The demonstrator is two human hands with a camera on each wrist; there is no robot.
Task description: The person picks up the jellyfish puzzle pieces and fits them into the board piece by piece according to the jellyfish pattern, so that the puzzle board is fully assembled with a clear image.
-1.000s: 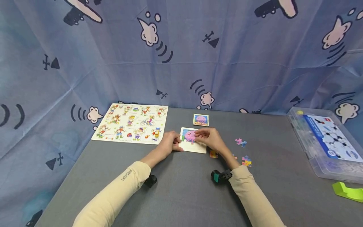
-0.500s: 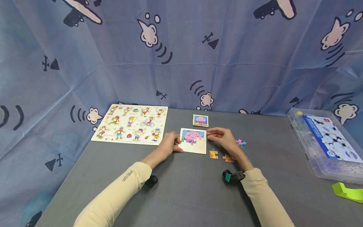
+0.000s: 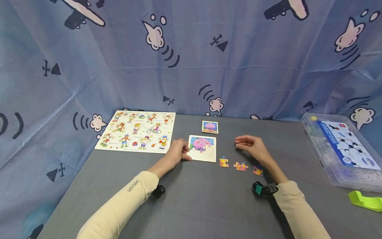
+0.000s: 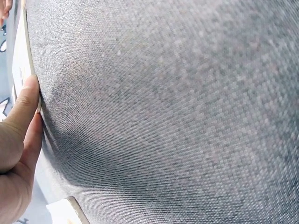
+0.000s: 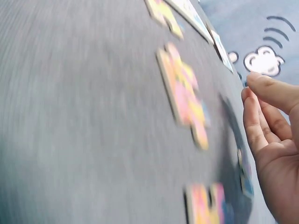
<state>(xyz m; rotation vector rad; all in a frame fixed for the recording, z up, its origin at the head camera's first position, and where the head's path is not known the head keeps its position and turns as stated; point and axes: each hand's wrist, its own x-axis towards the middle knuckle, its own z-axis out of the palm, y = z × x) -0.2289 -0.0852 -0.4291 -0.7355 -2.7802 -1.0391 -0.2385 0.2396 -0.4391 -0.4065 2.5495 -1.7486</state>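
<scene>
My left hand (image 3: 177, 152) grips the left edge of a small square puzzle tray (image 3: 209, 156), thumb at its near corner. In the left wrist view its fingers pinch the tray's edge (image 4: 31, 56). Pieces showing a pink octopus fill the tray's upper part; its lower part is bare wood. My right hand (image 3: 253, 147) hovers to the right with relaxed, slightly bent fingers and nothing held. Below it lie three yellow-pink jigsaw pieces: a left one (image 3: 224, 162), a middle one (image 3: 240, 166) and a right one (image 3: 258, 170). Another jigsaw piece (image 5: 245, 173) shows beyond the right hand in its wrist view.
A small octopus picture card (image 3: 210, 127) lies behind the tray. To the left is a large board (image 3: 135, 132) with sports figures. At the right stand a clear plastic case (image 3: 331, 169) and a lime-green object (image 3: 365, 201). A patterned curtain (image 3: 185, 56) hangs at the back.
The right hand has left the octopus pieces in the tray and moved right, over the loose jigsaw pieces, uncovering the nearer ones. The left hand stays at the tray's edge.
</scene>
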